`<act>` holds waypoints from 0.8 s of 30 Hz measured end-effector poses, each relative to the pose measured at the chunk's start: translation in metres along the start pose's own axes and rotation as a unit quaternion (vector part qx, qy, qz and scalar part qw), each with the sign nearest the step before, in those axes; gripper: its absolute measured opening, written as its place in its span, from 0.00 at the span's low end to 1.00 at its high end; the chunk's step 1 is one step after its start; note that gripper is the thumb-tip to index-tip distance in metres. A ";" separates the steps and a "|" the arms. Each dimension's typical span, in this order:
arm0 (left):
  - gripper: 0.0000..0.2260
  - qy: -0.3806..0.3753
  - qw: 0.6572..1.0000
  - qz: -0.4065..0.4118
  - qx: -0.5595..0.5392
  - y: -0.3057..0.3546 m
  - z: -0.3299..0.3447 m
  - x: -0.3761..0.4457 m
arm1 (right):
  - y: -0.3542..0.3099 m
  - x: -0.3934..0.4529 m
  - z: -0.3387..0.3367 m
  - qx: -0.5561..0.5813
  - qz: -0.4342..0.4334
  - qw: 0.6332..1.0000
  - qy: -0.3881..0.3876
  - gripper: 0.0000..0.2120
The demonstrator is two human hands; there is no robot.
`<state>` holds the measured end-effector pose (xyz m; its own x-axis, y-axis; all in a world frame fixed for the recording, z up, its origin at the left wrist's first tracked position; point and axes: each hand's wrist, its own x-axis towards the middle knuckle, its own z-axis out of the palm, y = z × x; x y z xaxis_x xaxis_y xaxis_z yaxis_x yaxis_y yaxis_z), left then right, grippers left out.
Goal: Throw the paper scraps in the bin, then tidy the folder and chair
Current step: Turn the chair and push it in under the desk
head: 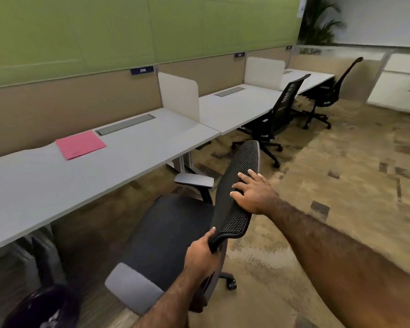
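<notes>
A black office chair (166, 235) with a mesh backrest and grey armrests stands in front of the white desk (57, 185), its seat facing the desk. My left hand (200, 259) grips the lower near edge of the backrest. My right hand (252, 192) lies over the backrest's outer edge, fingers spread on the mesh. A pink folder (80, 144) lies closed and flat on the desk at the back left, beside a grey cable flap. A dark bin (40, 308) with a black liner sits at the bottom left, blurred; pale scraps show inside it.
White divider screens (179, 95) split the long desk row. Two more black chairs (277, 114) (329, 91) stand further right. Patterned carpet (341, 185) stretches to the right. Desk legs (184, 162) stand under the desk beyond the chair. A plant (317, 22) is at the back.
</notes>
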<state>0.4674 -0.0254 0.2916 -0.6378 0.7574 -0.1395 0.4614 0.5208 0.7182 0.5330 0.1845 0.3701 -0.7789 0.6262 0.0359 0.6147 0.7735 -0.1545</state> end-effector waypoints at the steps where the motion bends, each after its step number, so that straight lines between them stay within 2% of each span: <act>1: 0.26 0.007 1.000 -0.003 0.005 -0.006 -0.006 -0.009 | -0.007 -0.012 0.001 -0.001 -0.013 1.000 0.001 0.34; 8: 0.05 0.039 0.998 -0.035 0.038 -0.057 -0.062 -0.058 | -0.063 -0.080 0.004 -0.009 -0.124 0.992 0.000 0.36; 11: 0.09 0.040 0.994 -0.054 0.083 -0.078 -0.091 -0.071 | -0.073 -0.095 0.002 0.021 -0.131 0.991 -0.004 0.35; 13: 0.09 0.037 0.991 -0.056 0.117 -0.090 -0.111 -0.079 | -0.068 -0.098 0.001 0.034 -0.111 0.993 -0.001 0.31; 15: 0.13 0.030 0.988 -0.059 0.136 -0.102 -0.133 -0.086 | -0.055 -0.096 0.001 0.032 -0.080 0.996 0.001 0.28; 19: 0.19 0.010 0.991 -0.073 0.107 -0.114 -0.171 -0.097 | -0.030 -0.082 -0.002 0.022 -0.004 1.000 0.012 0.27; 22: 0.18 0.016 0.996 -0.081 0.040 -0.107 -0.179 -0.105 | -0.014 -0.064 -0.011 0.023 0.019 0.999 0.026 0.35; 24: 0.20 0.053 0.994 -0.094 -0.001 -0.101 -0.181 -0.107 | -0.006 -0.053 -0.020 0.057 0.032 0.997 0.032 0.42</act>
<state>0.3778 -0.2298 0.3574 -0.7747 0.6003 -0.1987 0.3267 0.6489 0.6872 0.5733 0.1488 0.3886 -0.7271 0.6812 0.0858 0.6414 0.7184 -0.2692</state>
